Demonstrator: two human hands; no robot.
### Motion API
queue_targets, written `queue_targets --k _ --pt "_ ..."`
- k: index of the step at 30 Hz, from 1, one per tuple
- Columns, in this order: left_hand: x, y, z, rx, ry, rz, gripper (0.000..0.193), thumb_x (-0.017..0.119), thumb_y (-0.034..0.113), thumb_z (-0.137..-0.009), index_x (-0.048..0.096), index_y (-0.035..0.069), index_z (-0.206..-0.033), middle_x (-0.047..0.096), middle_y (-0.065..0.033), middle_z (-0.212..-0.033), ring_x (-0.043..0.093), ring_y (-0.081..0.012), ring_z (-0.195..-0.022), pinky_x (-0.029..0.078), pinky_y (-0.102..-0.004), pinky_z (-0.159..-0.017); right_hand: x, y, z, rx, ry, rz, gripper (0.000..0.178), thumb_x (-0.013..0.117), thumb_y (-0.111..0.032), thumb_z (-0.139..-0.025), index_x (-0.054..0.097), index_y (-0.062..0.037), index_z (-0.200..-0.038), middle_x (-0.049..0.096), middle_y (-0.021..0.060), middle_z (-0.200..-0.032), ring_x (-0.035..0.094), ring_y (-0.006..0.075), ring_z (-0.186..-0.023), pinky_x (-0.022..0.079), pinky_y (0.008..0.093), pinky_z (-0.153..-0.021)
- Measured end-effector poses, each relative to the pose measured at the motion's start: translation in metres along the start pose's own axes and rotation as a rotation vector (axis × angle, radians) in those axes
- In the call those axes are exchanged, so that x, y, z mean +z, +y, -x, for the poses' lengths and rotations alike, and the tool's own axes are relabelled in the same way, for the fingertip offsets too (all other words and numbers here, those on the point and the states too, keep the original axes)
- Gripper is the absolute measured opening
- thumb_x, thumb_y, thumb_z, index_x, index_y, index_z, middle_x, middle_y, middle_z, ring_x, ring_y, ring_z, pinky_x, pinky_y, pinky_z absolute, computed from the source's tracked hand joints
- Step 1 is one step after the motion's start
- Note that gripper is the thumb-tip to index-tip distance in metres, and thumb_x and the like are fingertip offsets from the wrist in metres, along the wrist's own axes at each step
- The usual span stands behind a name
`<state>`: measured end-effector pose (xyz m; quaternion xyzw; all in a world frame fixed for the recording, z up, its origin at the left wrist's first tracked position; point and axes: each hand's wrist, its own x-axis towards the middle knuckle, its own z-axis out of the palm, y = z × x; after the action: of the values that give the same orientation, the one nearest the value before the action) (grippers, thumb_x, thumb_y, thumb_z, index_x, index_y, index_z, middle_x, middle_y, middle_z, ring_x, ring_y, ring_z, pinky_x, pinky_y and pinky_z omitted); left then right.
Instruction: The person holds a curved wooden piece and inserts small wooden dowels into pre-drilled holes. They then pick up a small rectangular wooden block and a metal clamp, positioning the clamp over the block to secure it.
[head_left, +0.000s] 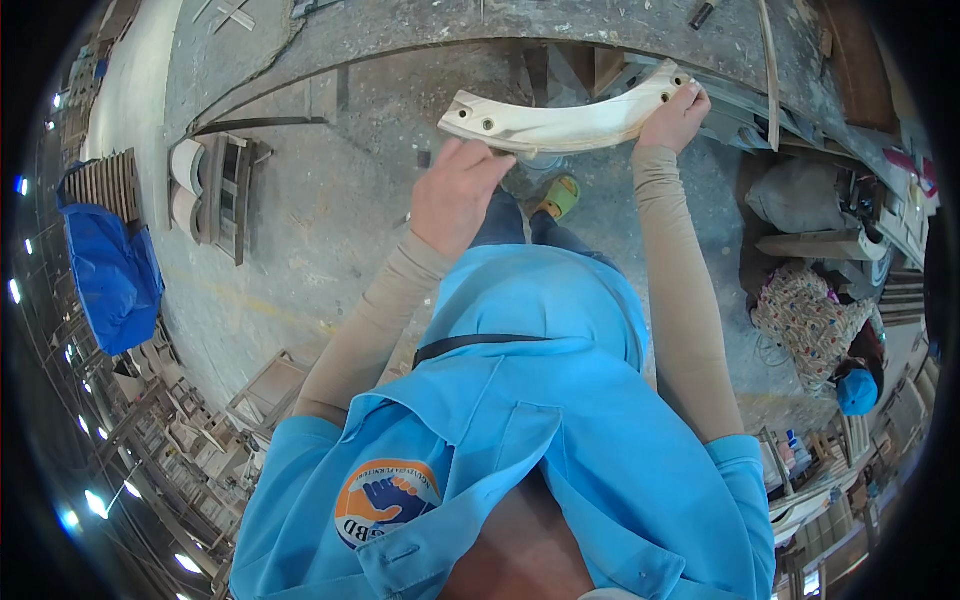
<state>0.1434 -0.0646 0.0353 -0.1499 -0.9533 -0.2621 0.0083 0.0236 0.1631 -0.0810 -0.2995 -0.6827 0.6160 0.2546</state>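
Note:
A curved, pale wooden furniture part (560,128) is held up in front of me, arched like a shallow bow, with round holes near both ends. My right hand (675,118) grips its right end, the fingers wrapped over the edge beside the holes. Close against the near edge of its left end is my left hand (460,192). The fingers there are curled and pressed together; whatever they hold, if anything, is hidden.
A worn workbench (400,30) runs along the far side. On the left stand a wooden frame with curved parts (215,195) and a blue tarp (112,275). At right a person in patterned clothing (810,320) bends low near a grey sack (795,192). Concrete floor (300,240) lies below.

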Motion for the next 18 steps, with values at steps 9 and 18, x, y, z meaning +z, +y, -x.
queue_targets --k 9,18 --pt "-0.002 -0.006 -0.002 0.007 0.004 0.016 0.024 0.066 0.001 -0.074 0.070 0.009 -0.096 0.057 -0.0049 -0.083 0.053 -0.0238 -0.079 0.046 -0.0336 -0.067 -0.001 0.002 -0.001 -0.027 0.006 0.025 0.040 0.040 -0.030 -0.098 0.049 0.0069 -0.109 0.057 0.0193 -0.103 0.055 0.0278 -0.093 0.043 0.0369 -0.085" --pt "-0.002 -0.018 -0.003 -0.268 -0.058 0.421 0.019 0.062 0.004 -0.084 0.070 0.006 -0.101 0.067 -0.0073 -0.087 0.061 -0.0143 -0.076 0.048 -0.0256 -0.067 -0.002 0.007 -0.004 -0.028 0.015 0.034 0.039 0.041 -0.030 -0.098 0.050 0.0062 -0.110 0.058 0.0197 -0.105 0.056 0.0287 -0.094 0.044 0.0367 -0.085"
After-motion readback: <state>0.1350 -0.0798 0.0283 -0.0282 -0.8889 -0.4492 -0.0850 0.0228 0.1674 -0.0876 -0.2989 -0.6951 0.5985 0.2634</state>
